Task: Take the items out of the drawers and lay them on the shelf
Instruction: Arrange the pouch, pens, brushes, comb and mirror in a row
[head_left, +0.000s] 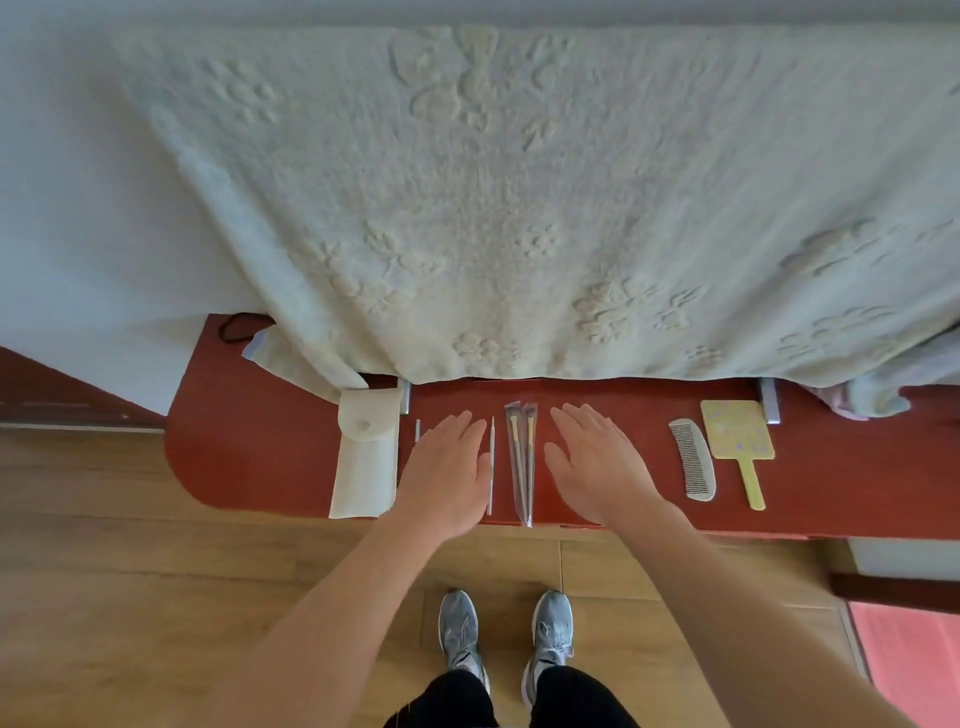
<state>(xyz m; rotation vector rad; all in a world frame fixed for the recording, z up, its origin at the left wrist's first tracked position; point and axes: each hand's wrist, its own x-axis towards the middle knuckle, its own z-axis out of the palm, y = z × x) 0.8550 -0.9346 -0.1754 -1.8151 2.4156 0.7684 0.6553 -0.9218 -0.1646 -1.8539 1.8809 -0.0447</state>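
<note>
A red-brown shelf (260, 441) runs across the view. On it lie a white pouch (363, 457) with a snap flap, a thin silver stick (491, 467), two packaged makeup brushes (522, 462), a silver comb (693, 460) and a yellow hand mirror (737, 436). A short thin item (416, 430) pokes out beside my left hand. My left hand (447, 473) hovers flat between the pouch and the stick, fingers apart, holding nothing. My right hand (597, 467) is spread flat to the right of the brushes, also holding nothing. No drawer is visible.
A pale embossed blanket (493, 208) hangs over the furniture behind the shelf, down to its back edge. A black hair tie (236, 327) lies at the shelf's far left. Wooden floor, my grey shoes (504, 639) and a pink mat (909, 660) are below.
</note>
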